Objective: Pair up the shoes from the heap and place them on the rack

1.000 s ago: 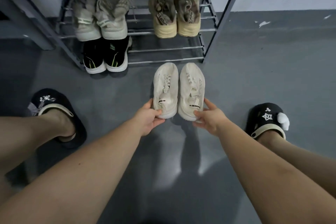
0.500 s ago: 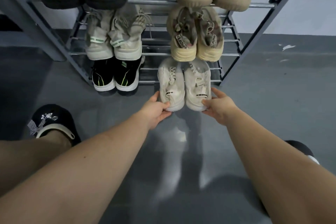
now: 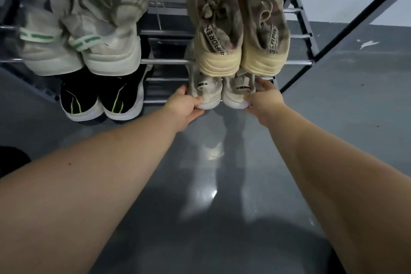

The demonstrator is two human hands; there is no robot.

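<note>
Both hands held a white pair at the rack's bottom shelf.

On the rack, from left: a pale grey pair with green stripes sat above a black pair. The left hand gripped the heel of the left white shoe; the right hand gripped the heel of the right white shoe. Both shoes lay side by side, touching, under a beige pair, heels outward above the grey floor.
</note>
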